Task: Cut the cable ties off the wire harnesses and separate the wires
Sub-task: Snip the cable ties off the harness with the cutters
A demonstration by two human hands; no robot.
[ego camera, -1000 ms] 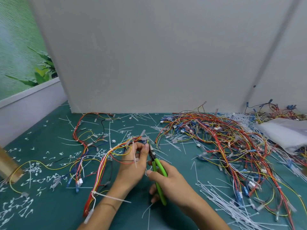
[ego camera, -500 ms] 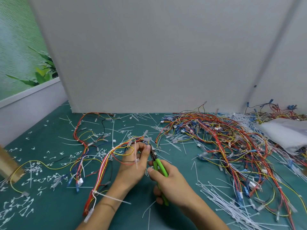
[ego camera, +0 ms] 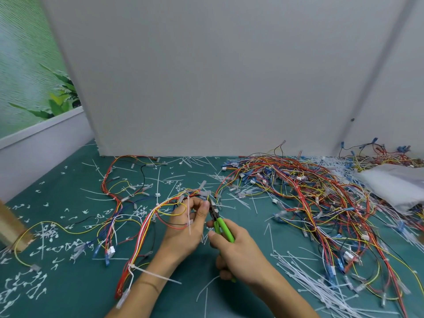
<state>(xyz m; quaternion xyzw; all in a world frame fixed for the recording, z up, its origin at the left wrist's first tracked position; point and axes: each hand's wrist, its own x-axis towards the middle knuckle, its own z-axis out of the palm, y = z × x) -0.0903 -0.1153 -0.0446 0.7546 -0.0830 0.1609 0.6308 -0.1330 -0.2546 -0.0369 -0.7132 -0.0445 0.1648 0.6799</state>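
The step in hand is a tie cut. The left hand (ego camera: 183, 228) pinches the wire harness (ego camera: 143, 228) between thumb and curled fingers, presenting a bundled section at its fingertips. A white cable tie (ego camera: 189, 214) hangs across those fingers. The right hand (ego camera: 238, 251) grips the green-handled cutters (ego camera: 223, 228), fingers wrapped round both handles, the nose pointing away from the palm toward the left thumb tip. By judgement, the next move calls for seating the blades on the tie band only, clear of wire insulation, then squeezing. A second tie (ego camera: 146, 273) binds the same harness beside the left wrist and is uncut. A heap of harnesses (ego camera: 298, 193) lies well beyond the right hand, on its outer side. Whether the blades stand apart or closed, and which tie they address, cannot be made out: the nose is small and partly masked by the left thumb.
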